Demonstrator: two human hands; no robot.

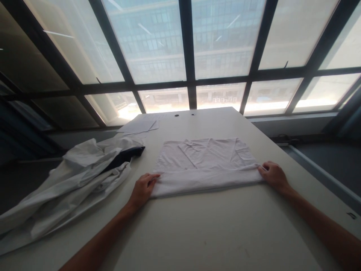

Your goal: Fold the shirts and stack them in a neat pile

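Note:
A white shirt (208, 162) lies folded into a wide rectangle on the white table. Its near part is turned over into a flat band that runs from one hand to the other. At the band's left end, my left hand (143, 189) pinches the cloth between thumb and fingers. My right hand (273, 175) grips the opposite end, at the fold's upper right corner. Wrinkles and a few crease lines cross the shirt's far half.
Crumpled white garments (81, 180) with a dark piece (124, 157) among them hang over the left side of the table (203, 229). Paper sheets (138, 126) lie at the far left corner. Large framed windows (191, 56) stand behind.

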